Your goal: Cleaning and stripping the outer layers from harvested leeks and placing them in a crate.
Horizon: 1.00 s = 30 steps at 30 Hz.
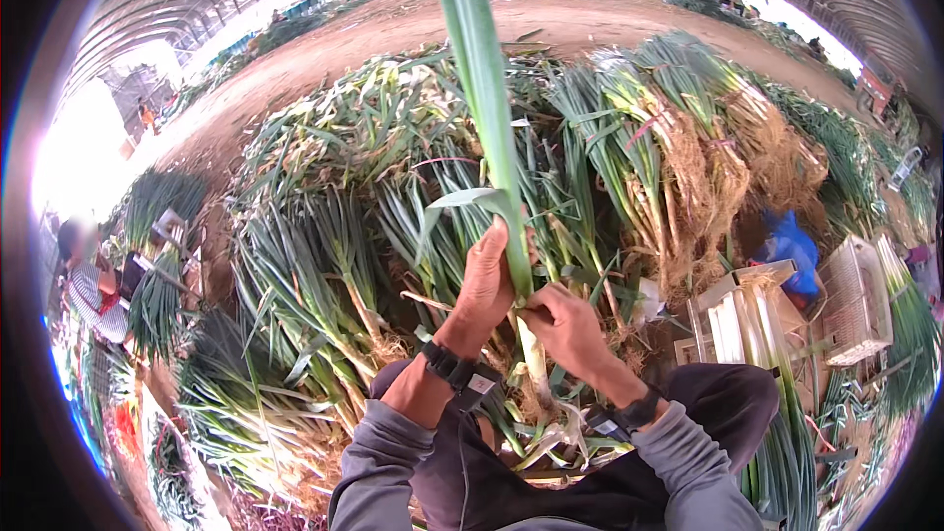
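A long green onion [495, 128] stands nearly upright in front of me, its leaves reaching the top edge. My left hand [489, 270] is closed around its green stalk, thumb up. Just below, my right hand [568, 332] pinches at the stalk, where the green turns pale; whether a loose outer layer is between these fingers is hard to tell. One leaf [470, 199] bends out to the left above my left hand. The white lower stem [534, 369] points down between my knees, above peeled pale skins [560, 442].
Bundles of rooted green onions lie left [295, 265] and right [678, 157]. Loose trimmed leaves [344, 118] are heaped beyond. At right are a blue plastic bag [790, 251], a pale crate [854, 300] and cleaned white stalks [742, 324]. Another person [96, 290] sits far left.
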Available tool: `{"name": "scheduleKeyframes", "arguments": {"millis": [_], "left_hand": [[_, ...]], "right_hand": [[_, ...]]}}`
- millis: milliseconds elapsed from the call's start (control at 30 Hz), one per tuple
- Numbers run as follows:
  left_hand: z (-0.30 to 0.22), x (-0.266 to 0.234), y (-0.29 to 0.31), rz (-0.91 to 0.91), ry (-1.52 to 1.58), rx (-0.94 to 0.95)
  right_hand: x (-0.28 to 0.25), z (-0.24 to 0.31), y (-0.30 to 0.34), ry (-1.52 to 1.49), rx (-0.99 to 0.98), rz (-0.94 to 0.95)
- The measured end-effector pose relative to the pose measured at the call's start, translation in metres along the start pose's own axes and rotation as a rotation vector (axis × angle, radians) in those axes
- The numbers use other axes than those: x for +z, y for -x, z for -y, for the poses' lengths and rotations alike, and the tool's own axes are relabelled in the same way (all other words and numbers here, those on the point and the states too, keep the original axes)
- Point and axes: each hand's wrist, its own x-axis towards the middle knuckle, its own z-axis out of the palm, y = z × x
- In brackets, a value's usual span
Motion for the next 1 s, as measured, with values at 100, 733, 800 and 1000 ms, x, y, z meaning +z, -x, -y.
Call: {"name": "scheduleKeyframes", "arguments": {"millis": [100, 733, 800, 1000], "left_hand": [[-0.005, 0.002, -0.004, -0.034, -0.017, 0.019], [-0.014, 0.007, -0.008, -0.060, -0.026, 0.224], [-0.018, 0.001, -0.013, -0.051, -0.034, 0.244], [-0.029, -0.016, -0.012, -0.086, -0.047, 0.310]], "right_hand": [[0.000, -0.003, 0.003, 0.044, -0.017, -0.083], [-0.004, 0.000, 0.013, -0.472, 0.248, 0.150], [-0.003, -0.004, 0.021, -0.340, 0.086, 0.166], [-0.010, -0.010, 0.051, -0.306, 0.169, 0.253]]}}
